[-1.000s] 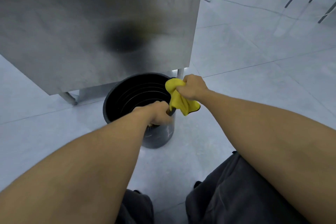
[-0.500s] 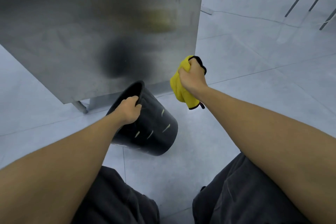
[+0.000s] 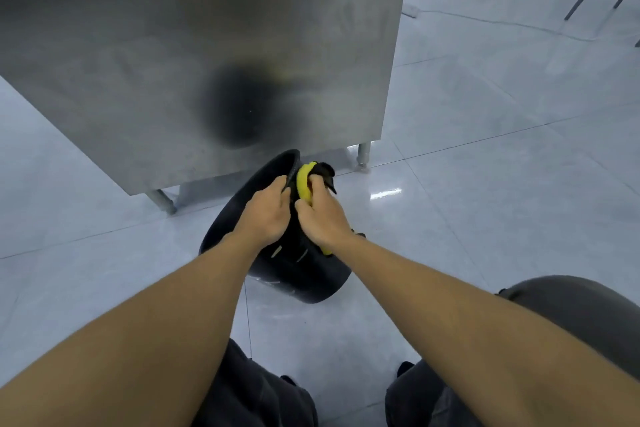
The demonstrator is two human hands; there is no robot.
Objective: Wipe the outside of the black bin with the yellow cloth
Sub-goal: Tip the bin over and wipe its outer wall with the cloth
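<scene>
Bin (image 3: 298, 274) lies tipped on the floor (image 3: 467, 218) just in front of a steel cabinet (image 3: 207, 45), mouth turned away and base toward the person. Left hand (image 3: 266, 215) is clamped on the rim, bracing it. Right hand (image 3: 322, 218) is closed on the cloth (image 3: 304, 180), pressed against the outer wall just below the rim (wiping looks barely begun). Next, I judge, comes a firm stroke down the wall toward the base, then turning the bin to reach the hidden side.
</scene>
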